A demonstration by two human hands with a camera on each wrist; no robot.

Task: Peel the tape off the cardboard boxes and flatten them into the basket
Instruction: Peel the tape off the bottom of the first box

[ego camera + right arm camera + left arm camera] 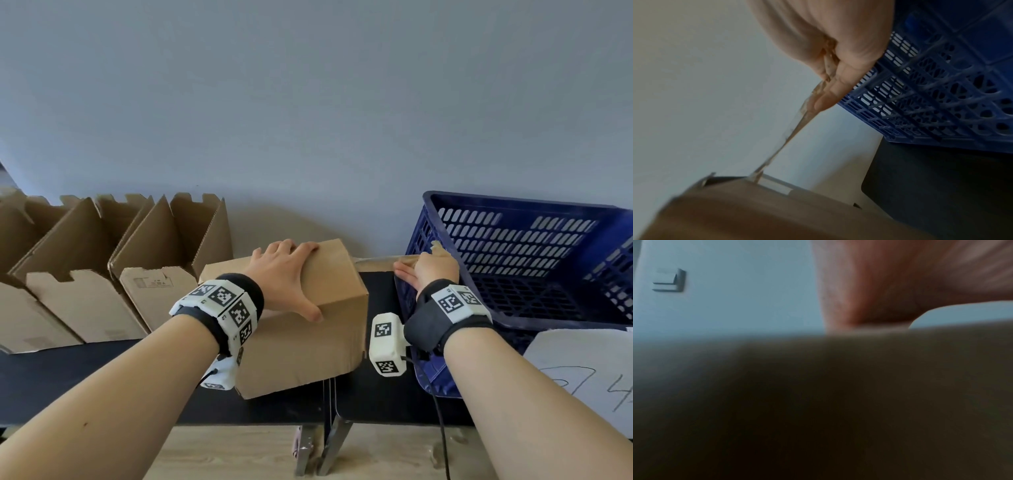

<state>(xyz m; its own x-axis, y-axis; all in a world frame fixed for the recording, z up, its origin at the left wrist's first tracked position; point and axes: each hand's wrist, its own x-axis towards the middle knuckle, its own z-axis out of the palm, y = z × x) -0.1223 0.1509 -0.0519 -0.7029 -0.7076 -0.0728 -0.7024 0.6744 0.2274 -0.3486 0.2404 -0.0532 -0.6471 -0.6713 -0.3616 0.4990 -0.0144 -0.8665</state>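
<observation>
The left hand [291, 274] lies spread flat on the closed box [308, 329]; beside it the right hand [428, 270] pinches stretched tape [789, 134], with the basket [513, 205] just beyond.

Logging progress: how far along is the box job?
Done: nothing flattened; the blue basket shows no cardboard. In hand: the left hand presses on the closed box while the right hand pinches a tape strip stretched from it. Left: flatten it, then the open boxes beside it.
</observation>
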